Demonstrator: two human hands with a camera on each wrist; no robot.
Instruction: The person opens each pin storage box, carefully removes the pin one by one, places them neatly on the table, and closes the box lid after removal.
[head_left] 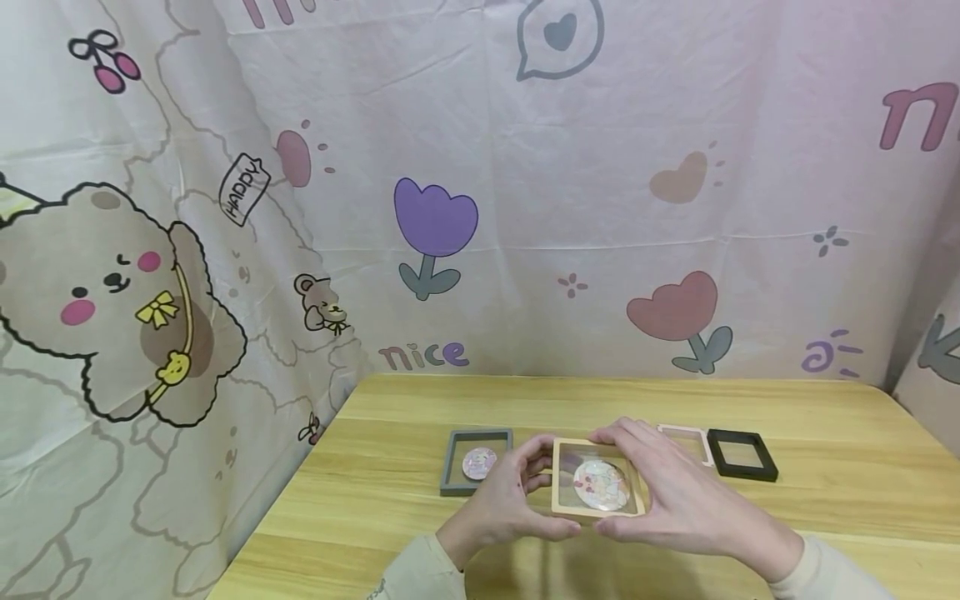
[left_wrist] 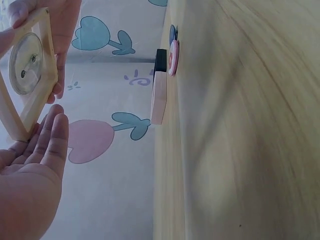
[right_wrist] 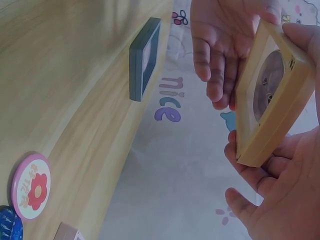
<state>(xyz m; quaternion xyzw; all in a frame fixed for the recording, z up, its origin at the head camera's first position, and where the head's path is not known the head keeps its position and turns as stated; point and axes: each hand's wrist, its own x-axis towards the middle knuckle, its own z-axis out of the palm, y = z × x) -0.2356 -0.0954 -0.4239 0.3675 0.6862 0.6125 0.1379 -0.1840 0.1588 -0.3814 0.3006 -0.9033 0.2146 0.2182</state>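
Note:
Both hands hold up a square display frame (head_left: 556, 483) with a pale yellow rim and clear panes, above the table. Inside it sits a round badge (head_left: 602, 485) with a printed cartoon; its back and pin show in both wrist views. My left hand (head_left: 502, 504) pinches the frame's left side, thumb at the near lower corner and fingers behind. On the other side my right hand (head_left: 686, 504) grips the rim (right_wrist: 280, 125), thumb along the near edge and fingers spread along the far edge. The frame is tilted toward the head camera.
Behind my left hand lies a grey display frame (head_left: 452, 467) with a round badge (head_left: 478, 463). A pink frame (head_left: 706, 442) and a black frame (head_left: 765, 458) lie behind my right hand. A flower badge (right_wrist: 31, 187) and a blue badge (right_wrist: 10, 225) rest on the wooden table.

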